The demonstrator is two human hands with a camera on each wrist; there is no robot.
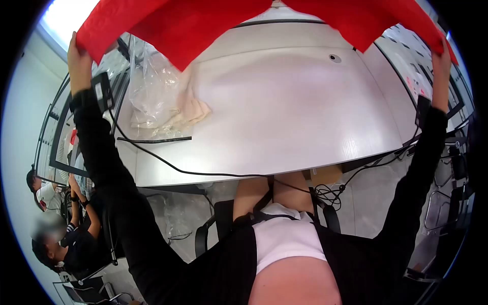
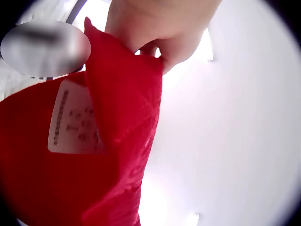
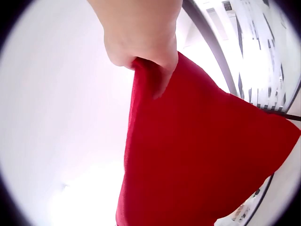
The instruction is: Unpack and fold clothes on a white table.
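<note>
while red cloth (image 1: 185, 33) hangs between, left fingers (image 2: 178, 50) and right fingers (image 3: 165, 76) clamp its edges.

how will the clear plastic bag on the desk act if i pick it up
Probably floppy: the clear plastic bag lies crumpled. Likely light: its film looks thin. It may slide if pushed; the desk looks smooth.
</note>
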